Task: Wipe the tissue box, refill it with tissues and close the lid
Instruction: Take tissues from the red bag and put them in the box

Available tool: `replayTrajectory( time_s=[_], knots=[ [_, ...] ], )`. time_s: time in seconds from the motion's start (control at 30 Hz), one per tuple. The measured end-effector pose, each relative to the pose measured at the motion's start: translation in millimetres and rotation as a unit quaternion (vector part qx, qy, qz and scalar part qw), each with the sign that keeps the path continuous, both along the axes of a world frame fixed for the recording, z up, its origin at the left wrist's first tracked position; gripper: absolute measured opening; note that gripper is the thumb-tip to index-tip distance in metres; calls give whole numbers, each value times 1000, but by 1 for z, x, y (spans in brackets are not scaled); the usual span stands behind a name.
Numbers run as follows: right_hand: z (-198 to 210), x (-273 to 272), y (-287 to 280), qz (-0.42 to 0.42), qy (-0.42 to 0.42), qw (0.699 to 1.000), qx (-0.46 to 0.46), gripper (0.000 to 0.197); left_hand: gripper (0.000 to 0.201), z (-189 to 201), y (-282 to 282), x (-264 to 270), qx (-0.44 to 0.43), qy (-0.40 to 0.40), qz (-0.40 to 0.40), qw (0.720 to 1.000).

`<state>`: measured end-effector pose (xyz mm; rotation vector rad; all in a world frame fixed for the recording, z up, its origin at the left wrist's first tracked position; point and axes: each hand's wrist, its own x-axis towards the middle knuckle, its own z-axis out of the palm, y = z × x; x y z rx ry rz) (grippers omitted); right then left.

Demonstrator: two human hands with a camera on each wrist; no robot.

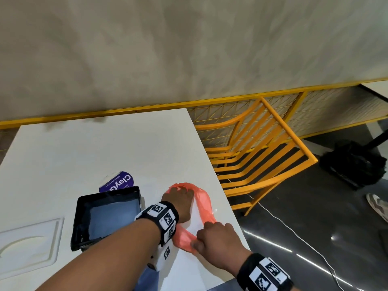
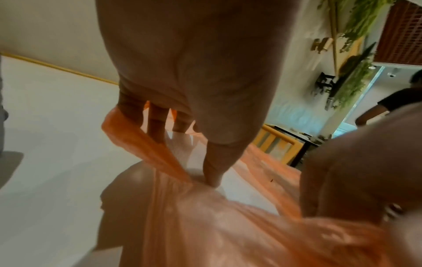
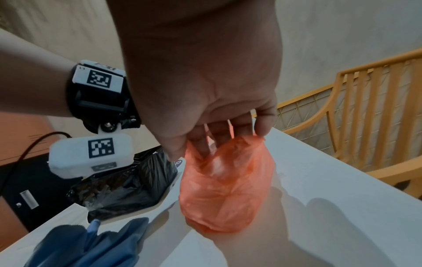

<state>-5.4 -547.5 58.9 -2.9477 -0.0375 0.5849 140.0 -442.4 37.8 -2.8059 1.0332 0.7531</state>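
Note:
An orange plastic bag [image 1: 202, 203] lies stretched on the white table [image 1: 105, 148] near its right edge. My left hand [image 1: 179, 191] grips the bag's far end, fingers curled into the plastic [image 2: 205, 225]. My right hand [image 1: 201, 241] pinches the near end [image 3: 226, 189] between thumb and fingers. Left of the hands stands the open black tissue box [image 1: 107, 215], lined with black plastic [image 3: 128, 184]. Its white lid [image 1: 29, 246] lies flat at the far left. Whether tissues are inside the bag, I cannot tell.
A round purple-labelled pack [image 1: 117, 183] sits behind the box. A blue cloth [image 3: 91, 243] lies at the table's near edge. A yellow slatted chair [image 1: 258, 156] stands just off the right edge, with a white cable [image 1: 294, 229] on the dark floor.

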Motion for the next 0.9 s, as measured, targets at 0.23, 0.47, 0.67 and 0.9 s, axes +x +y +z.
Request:
replayTrajectory(
  time_s=[0.23, 0.47, 0.67, 0.9],
  knots=[
    [1, -2, -11, -79, 60, 995, -18, 57, 73, -8, -7, 10, -3, 38, 46, 998],
    [-2, 4, -12, -158, 123, 979, -27, 81, 89, -16, -10, -4, 23, 37, 70, 997],
    [-2, 5, -8, -187, 90, 978, -21, 80, 80, -14, -6, -14, -22, 4, 64, 998],
    [-4, 6, -25, -257, 30, 964, 59, 76, 64, -4, 8, -25, -154, 49, 80, 984]
  ],
)
